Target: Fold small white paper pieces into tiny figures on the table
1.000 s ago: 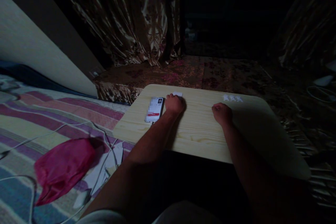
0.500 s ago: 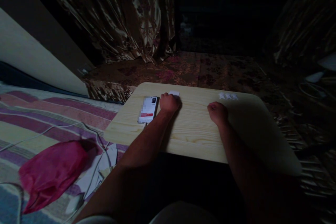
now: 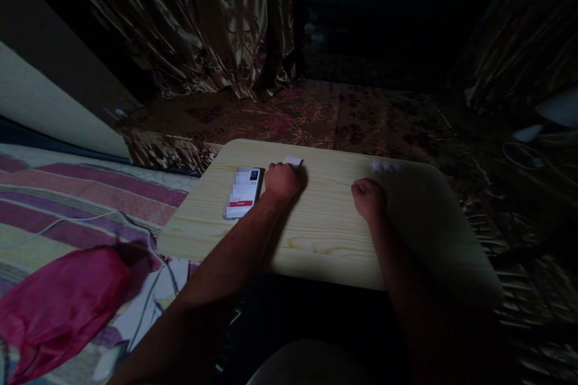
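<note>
My left hand [image 3: 282,180] rests as a closed fist on the light wood-grain table [image 3: 325,216], knuckles up. Just past it lies a small white piece [image 3: 293,161], perhaps paper, partly covered by the hand. Close on its left is a phone [image 3: 244,194] with its screen lit. My right hand [image 3: 370,197] is also curled into a fist, thumb side up, on the right half of the tabletop. Beyond that hand sit three small white star-shaped pieces [image 3: 386,166] in a row. I see nothing sticking out of either fist.
Left of the table is a striped bed cover [image 3: 90,192] with a pink cloth bag [image 3: 67,298], papers and a white cable [image 3: 135,216]. Patterned curtains [image 3: 235,24] hang behind. A white lamp-like object [image 3: 560,107] stands in the dark at the right.
The view has shifted slightly, so the table, phone and hands appear farther left. Both fists keep nearly the same places on the table.
</note>
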A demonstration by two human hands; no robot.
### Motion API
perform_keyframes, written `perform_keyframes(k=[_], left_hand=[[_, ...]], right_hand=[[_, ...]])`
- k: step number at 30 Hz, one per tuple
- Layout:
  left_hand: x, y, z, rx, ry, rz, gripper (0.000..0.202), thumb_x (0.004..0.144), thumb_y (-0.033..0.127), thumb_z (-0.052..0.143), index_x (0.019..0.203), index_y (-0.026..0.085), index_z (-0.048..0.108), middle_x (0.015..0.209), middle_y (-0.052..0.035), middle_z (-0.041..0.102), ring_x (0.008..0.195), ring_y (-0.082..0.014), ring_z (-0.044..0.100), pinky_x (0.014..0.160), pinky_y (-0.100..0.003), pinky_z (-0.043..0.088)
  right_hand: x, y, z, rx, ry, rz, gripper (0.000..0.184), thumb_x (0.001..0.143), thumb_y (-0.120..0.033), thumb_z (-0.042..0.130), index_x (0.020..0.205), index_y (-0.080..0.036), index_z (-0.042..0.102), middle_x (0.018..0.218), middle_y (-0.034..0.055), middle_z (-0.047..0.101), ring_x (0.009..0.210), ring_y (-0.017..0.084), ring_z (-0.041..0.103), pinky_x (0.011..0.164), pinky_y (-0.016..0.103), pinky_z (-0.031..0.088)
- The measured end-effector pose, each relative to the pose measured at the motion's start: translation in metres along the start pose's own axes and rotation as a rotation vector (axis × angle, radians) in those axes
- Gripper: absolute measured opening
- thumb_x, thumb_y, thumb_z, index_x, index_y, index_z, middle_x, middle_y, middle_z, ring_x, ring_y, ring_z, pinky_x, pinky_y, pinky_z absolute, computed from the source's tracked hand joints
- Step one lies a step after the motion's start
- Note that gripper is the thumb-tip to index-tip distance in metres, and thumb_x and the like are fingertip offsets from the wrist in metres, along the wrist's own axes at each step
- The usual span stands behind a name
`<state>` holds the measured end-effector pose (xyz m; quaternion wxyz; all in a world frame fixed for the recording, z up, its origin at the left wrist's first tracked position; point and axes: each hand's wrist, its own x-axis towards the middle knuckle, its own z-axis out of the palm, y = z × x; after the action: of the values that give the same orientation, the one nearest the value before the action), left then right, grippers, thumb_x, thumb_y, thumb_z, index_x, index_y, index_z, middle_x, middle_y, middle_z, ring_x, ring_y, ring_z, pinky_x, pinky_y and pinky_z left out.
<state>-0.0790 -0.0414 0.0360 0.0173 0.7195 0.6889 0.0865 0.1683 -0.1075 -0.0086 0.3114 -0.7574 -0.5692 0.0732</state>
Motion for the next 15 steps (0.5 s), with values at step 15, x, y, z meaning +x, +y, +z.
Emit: perform_keyframes(k=[15], left_hand=[[-0.0039,0.0077,-0.0075,0.062,0.003,0.076,0.033,0.091,0.013,0.038,0.116,0.01,0.059,0.1,-0.0192,0.071,0.1,-0.0304,0.067,0.082,-0.037,0.052]], right_hand=[[0.0016,0.0067,0.0061,0.135,0.067,-0.027,0.023,0.082,-0.031,0.055,0.085,-0.02,0.075,0.083,0.0062,0.075,0.075,0.019,0.066,0.07,0.028,0.048]])
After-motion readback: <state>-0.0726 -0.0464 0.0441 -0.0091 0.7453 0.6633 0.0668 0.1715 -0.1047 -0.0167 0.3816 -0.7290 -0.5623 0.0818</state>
